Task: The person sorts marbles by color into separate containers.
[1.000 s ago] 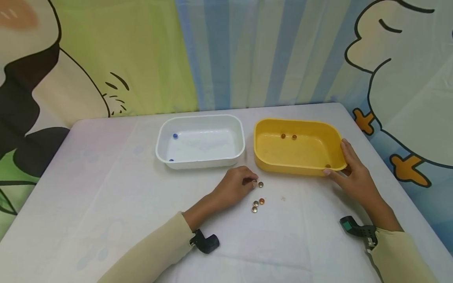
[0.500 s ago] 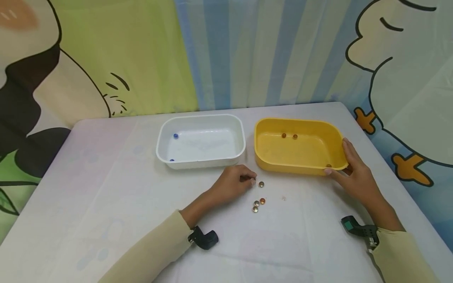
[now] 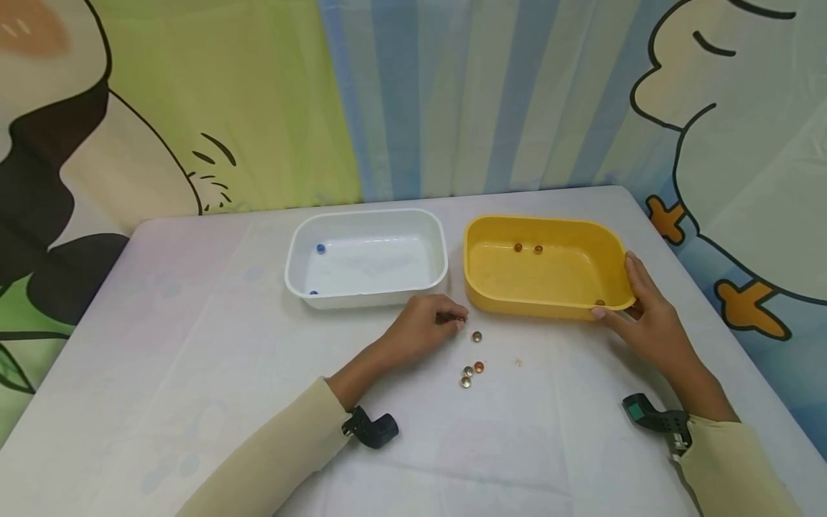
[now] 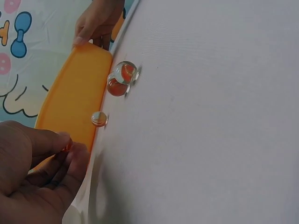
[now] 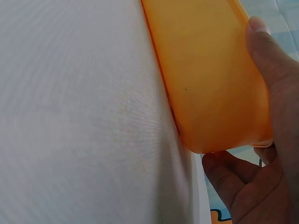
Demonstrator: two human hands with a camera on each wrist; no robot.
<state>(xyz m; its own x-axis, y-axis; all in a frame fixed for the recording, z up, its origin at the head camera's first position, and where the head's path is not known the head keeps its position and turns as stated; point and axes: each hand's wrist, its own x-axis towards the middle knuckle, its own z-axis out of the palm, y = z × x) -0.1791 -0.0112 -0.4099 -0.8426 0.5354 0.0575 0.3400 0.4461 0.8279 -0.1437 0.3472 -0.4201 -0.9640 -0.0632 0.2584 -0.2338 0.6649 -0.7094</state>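
My left hand [image 3: 418, 332] pinches a small orange-red glass marble [image 4: 68, 146] between thumb and fingertips, just in front of the gap between the two trays. Several loose marbles lie on the white cloth beside it: one brownish marble [image 3: 477, 337] nearest the fingers, and an orange marble [image 3: 479, 367] touching or close to paler ones [image 3: 465, 383]. At the right, my right hand [image 3: 655, 327] holds the near right corner of a yellow tray [image 3: 530, 306], thumb on the rim and fingers round the outside. Inside that tray are amber marbles [image 3: 538, 250].
A white tray [image 3: 362, 298] stands left of the yellow one, with blue marbles [image 3: 321, 248] in it. The cloth-covered table [image 3: 226, 345] ends at a printed curtain [image 3: 452, 100] behind. Both wrists wear black camera mounts [image 3: 371, 429].
My left hand has moved slightly up and left, away from the loose marbles, with the pinched marble. The right hand and both trays have stayed in place.
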